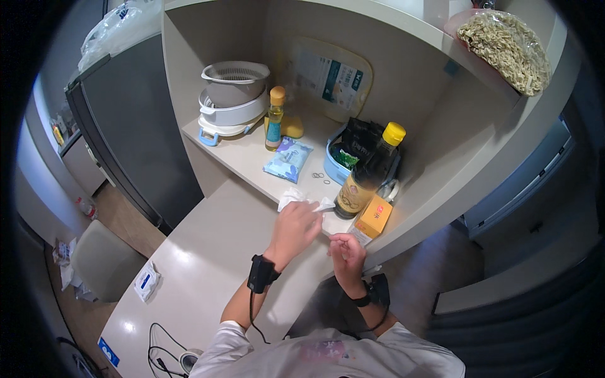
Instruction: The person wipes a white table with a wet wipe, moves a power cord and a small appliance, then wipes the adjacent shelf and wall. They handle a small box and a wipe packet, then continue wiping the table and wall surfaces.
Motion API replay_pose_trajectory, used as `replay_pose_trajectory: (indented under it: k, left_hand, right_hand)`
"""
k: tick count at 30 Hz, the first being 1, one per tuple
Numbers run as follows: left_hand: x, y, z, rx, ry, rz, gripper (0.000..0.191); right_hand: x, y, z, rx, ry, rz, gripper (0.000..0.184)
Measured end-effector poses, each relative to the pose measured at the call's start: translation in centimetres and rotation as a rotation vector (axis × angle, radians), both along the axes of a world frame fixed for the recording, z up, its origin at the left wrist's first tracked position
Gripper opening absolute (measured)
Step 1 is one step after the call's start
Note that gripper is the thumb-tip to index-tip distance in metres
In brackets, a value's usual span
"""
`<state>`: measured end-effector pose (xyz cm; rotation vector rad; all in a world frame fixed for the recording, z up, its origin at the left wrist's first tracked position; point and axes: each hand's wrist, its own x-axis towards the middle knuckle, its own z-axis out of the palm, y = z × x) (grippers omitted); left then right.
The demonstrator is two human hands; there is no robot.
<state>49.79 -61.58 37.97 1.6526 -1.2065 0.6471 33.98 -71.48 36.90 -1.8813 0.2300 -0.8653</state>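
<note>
My left hand (295, 229) rests at the shelf's front edge, fingers bent over a crumpled white tissue (292, 195). Close by on the right, my right hand (347, 257) is raised with curled fingers, just below a small orange box (375, 216); nothing shows in it. Behind the tissue lie a blue soft packet (289, 159) and several small rings (321, 177). A dark sauce bottle with a yellow cap (359, 189) stands right of the tissue, before a light-blue basket (332, 165) holding dark packets.
Stacked strainer bowls (234, 99), an oil bottle (274, 123) and a cutting board (331, 78) occupy the shelf. A wipes packet (147, 282) and cables (158, 347) lie on the lower table (203, 264). A dark refrigerator (132, 123) stands left; a chair (104, 262) is beside the table.
</note>
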Motion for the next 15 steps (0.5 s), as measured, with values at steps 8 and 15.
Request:
replay_pose_trajectory:
  k: [8, 15]
  left_hand:
    - [-1.4, 0.5, 1.4, 0.177, 0.174, 0.019, 0.011]
    - [-1.9, 0.8, 1.5, 0.228, 0.189, -0.041, 0.018]
  right_hand:
    - [-0.1, -0.1, 0.2, 0.039, 0.009, 0.032, 0.012]
    - [0.0, -0.2, -0.1, -0.063, -0.015, 0.017, 0.012]
